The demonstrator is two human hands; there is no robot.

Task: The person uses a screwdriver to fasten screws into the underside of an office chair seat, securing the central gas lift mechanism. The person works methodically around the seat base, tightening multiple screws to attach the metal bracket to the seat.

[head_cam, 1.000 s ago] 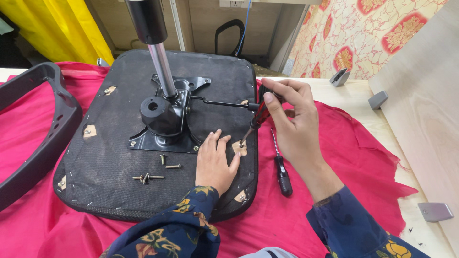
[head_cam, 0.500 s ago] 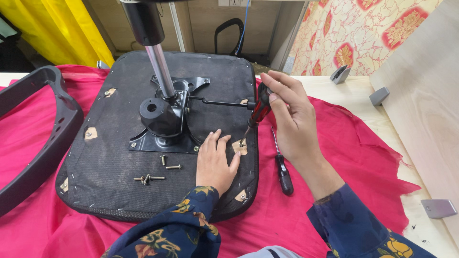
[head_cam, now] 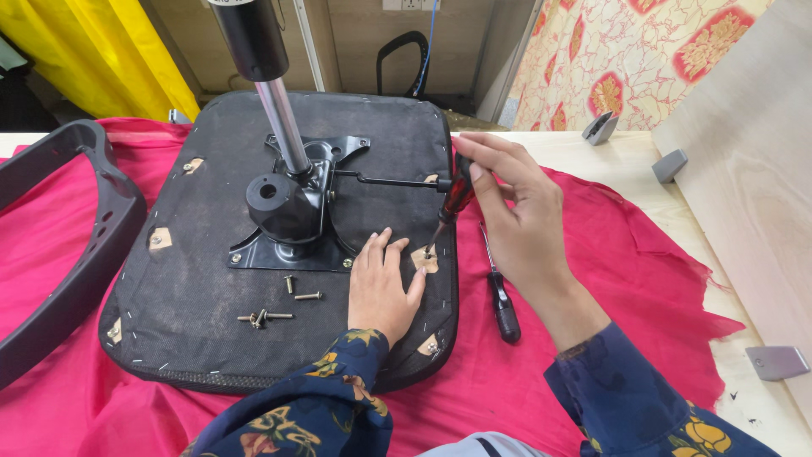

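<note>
Two hands on an upturned seat (head_cam: 203, 279), mid-frame. Right hand (head_cam: 516, 216) grips a red-black screwdriver (head_cam: 448, 207), shaft tilted down-left, tip at a screw (head_cam: 429, 251) in the tan patch at the seat's right edge. Left hand (head_cam: 381, 283) lies flat, open, touching that patch. Tip contact's hard to make out. Spare screwdriver (head_cam: 501, 292) lies lower right.

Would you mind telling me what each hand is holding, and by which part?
The right hand grips a screwdriver by its red-and-black handle. The left hand holds nothing, resting flat on the chair seat underside.
</note>
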